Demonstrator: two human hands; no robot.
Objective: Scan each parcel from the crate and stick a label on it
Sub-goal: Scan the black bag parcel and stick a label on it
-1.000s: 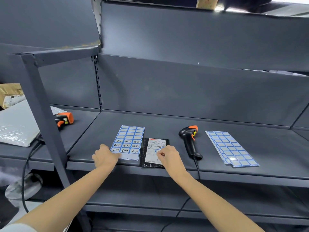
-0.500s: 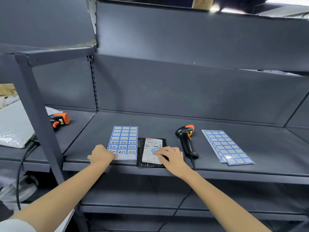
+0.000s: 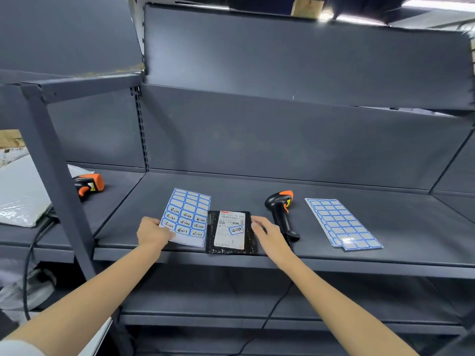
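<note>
A small black parcel (image 3: 212,235) lies flat near the front edge of the grey shelf (image 3: 334,255). Its white shipping slip carries a blue-bordered label (image 3: 236,230) stuck near the middle. Left of the parcel lies a label sheet (image 3: 189,214) with handwritten labels in its lower rows. My left hand (image 3: 151,233) rests on that sheet's lower left corner. My right hand (image 3: 270,233) hovers at the parcel's right edge with fingers apart and nothing in it. A black and orange scanner (image 3: 281,211) lies just right of that hand.
A second stack of blank label sheets (image 3: 341,223) lies on the shelf's right part. Another orange scanner (image 3: 88,186) sits on the neighbouring shelf to the left, beside a grey padded mailer (image 3: 20,196). An upright steel post (image 3: 59,176) stands at front left. Cables hang below.
My right hand pressed the label onto the slip, then lifted off and moved to the parcel's right edge. The label now stays stuck on the slip. My left hand stayed on the sheet.
</note>
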